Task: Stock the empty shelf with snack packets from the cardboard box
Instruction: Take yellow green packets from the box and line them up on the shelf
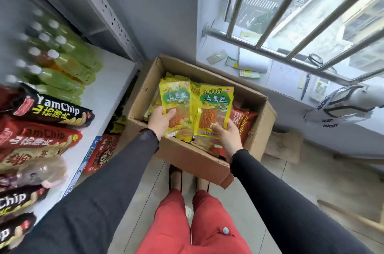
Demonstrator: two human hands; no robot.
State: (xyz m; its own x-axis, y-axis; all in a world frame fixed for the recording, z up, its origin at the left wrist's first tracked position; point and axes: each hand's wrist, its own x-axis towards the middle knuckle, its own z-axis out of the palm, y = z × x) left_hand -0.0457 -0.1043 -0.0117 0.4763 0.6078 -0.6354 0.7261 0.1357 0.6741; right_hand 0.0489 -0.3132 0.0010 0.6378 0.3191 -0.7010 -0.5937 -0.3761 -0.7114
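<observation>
An open cardboard box (143, 95) sits on the floor ahead of me, holding several yellow and red snack packets. My left hand (160, 119) grips the lower edge of a yellow-green snack packet (175, 97), held upright over the box. My right hand (226, 134) grips a second yellow-green packet (215, 102) the same way, just to the right. The two packets stand side by side and nearly touch. The white shelf (108, 87) is at my left, with a bare strip along its front edge.
On the shelf stand green drink bottles (62, 62) and black and red YamChip bags (52, 112). More red packets (101, 153) sit on a lower shelf. A barred window (301, 14) and a cluttered sill (280, 79) lie to the right. My red-trousered legs stand behind the box.
</observation>
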